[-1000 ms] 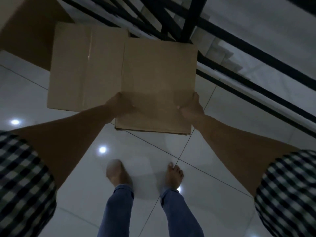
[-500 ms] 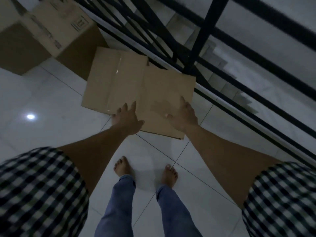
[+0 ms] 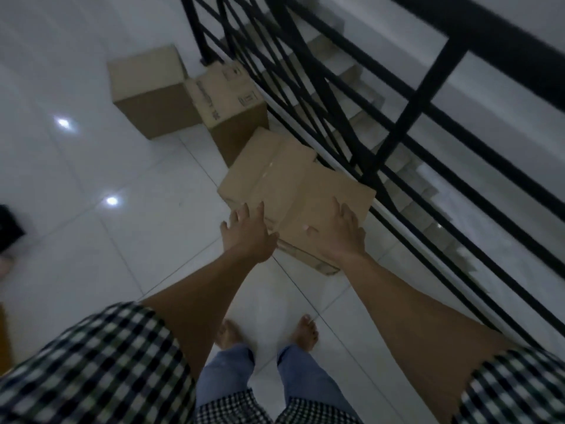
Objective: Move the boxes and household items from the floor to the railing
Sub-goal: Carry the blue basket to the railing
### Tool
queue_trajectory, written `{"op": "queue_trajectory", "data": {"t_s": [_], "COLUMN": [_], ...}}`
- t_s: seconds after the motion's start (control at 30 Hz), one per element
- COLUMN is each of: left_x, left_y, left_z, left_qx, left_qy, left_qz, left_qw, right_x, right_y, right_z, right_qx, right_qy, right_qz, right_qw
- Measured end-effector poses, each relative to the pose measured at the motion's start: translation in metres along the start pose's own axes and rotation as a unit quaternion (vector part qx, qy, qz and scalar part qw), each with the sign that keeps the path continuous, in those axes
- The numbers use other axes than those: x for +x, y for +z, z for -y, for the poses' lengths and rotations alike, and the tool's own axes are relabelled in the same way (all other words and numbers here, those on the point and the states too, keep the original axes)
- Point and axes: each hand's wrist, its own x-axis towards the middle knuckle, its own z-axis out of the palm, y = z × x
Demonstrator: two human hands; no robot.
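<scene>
Against the foot of the railing [image 3: 408,117], the grip is slack on both sides. The right hand [image 3: 342,234] lies with straight, spread fingers on the near panel of the flattened cardboard box [image 3: 293,191]. The left hand [image 3: 249,232] is open at the box's near-left edge with its fingertips over the cardboard; whether they touch it I cannot tell. Neither hand curls round anything.

The flat palm looks meant to steady or press the sheet into place rather than carry it. The box is folded flat, its far long edge close along the lowest rails and its near corner on the floor tiles [image 3: 137,240]. Whether it lies fully flat or tips a little is unclear in the blur.

To the right the black bars are a hard limit. Beyond them the stairs [image 3: 345,75] drop away, and the gaps between the rails look wide enough for a thin sheet to slide through if it is pushed further.

Just past the box's far-left corner a printed carton [image 3: 226,96] stands by the railing, with a plain carton [image 3: 146,87] right beside it, so the row has no slack on that side. Open tile spreads to the left and towards the person's bare feet [image 3: 305,332], which stand well back. A dark object [image 3: 9,228] sits at the far left edge, well apart.
</scene>
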Motion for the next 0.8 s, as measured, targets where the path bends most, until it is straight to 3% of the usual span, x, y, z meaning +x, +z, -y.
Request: {"op": "queue_trajectory", "data": {"t_s": [0.47, 0.57, 0.8], "left_x": [-0.137, -0.193, -0.353], "left_y": [-0.035, -0.027, 0.019], "left_z": [0.155, 0.206, 0.341], "left_qx": [-0.047, -0.062, -0.104], "left_qy": [-0.120, -0.154, -0.298], "left_qz": [-0.117, -0.140, -0.165], "left_qw": [0.985, 0.976, 0.934], "right_x": [-0.130, -0.179, -0.305], "right_y": [0.036, 0.064, 0.177], "right_z": [0.124, 0.157, 0.247], "right_qx": [-0.050, -0.069, -0.114], "right_qy": [-0.151, -0.192, -0.313], "right_qz": [-0.040, -0.051, 0.019], "right_qw": [0.986, 0.978, 0.943]}}
